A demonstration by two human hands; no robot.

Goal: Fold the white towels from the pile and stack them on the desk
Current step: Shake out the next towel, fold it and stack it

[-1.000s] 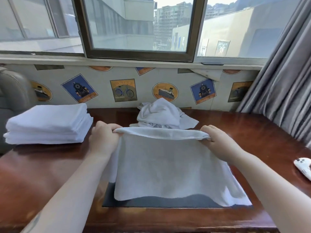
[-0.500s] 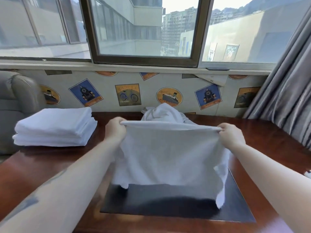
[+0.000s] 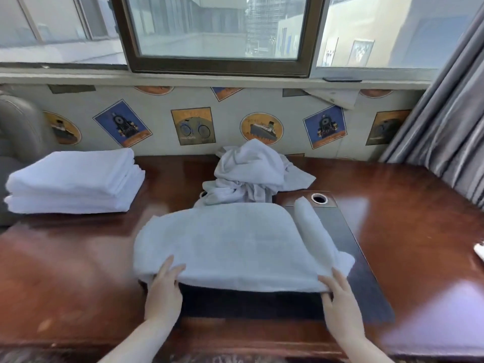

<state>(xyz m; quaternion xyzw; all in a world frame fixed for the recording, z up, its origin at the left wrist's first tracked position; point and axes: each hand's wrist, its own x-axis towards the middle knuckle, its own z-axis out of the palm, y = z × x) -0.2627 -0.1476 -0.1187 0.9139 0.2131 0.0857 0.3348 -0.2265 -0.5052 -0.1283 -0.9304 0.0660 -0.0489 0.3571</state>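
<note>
A white towel lies folded over on the dark mat in the middle of the desk. Its near edge is raised slightly above the mat. My left hand holds the near left corner, fingers lying on top, thumb hidden underneath. My right hand holds the near right corner the same way. A rolled flap of the towel sticks up along its right side. Behind it sits the crumpled pile of white towels. A stack of folded towels rests at the desk's back left.
A round cable hole sits in the desk just behind the mat. A small white object lies at the right edge. A grey chair stands at the left, a grey curtain hangs at the right, and the wall runs close behind.
Both hands brought the towel's held edge down and toward me, so the hanging towel now lies folded over on the mat. The view tilted downward.
</note>
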